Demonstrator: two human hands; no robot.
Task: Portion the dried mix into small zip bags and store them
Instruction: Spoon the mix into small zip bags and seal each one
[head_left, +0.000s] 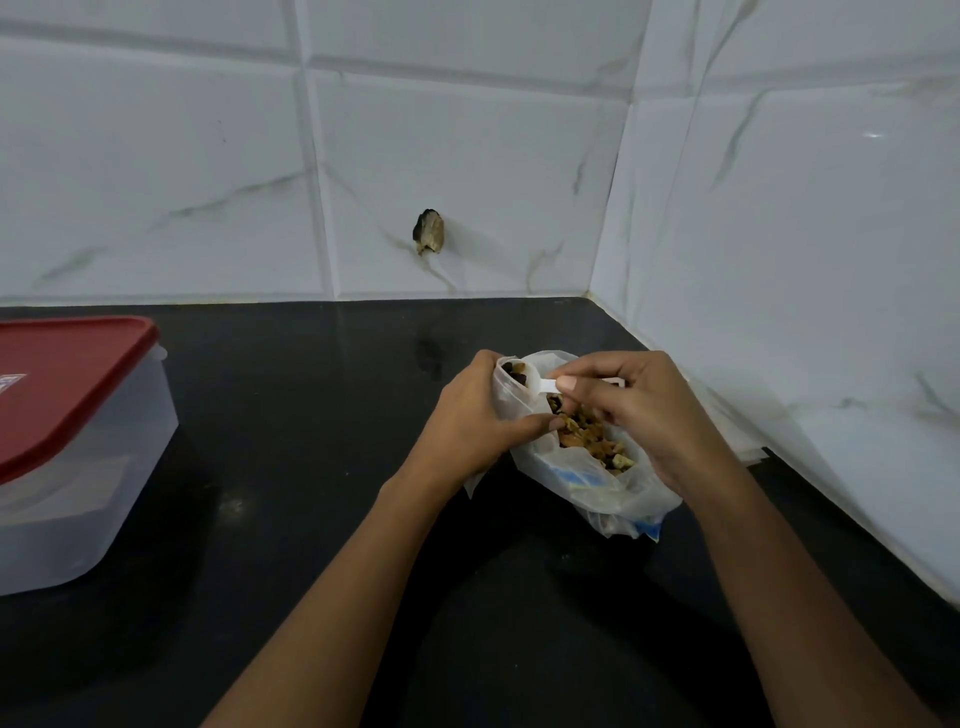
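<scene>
A large translucent plastic bag (597, 486) lies open on the black counter near the right wall, with brown and yellow dried mix (589, 434) showing inside. My left hand (472, 415) grips a small zip bag (506, 392) at the big bag's left edge, its mouth up and dark pieces visible in it. My right hand (639, 410) holds a small white plastic spoon (545, 385) by the handle, its bowl at the small bag's mouth. The spoon's bowl is mostly hidden.
A clear plastic storage box with a red lid (67, 384) stands at the left edge of the black counter (311, 467). White marble-look tiled walls meet in a corner at the back right; a rough hole (429, 232) marks the back wall.
</scene>
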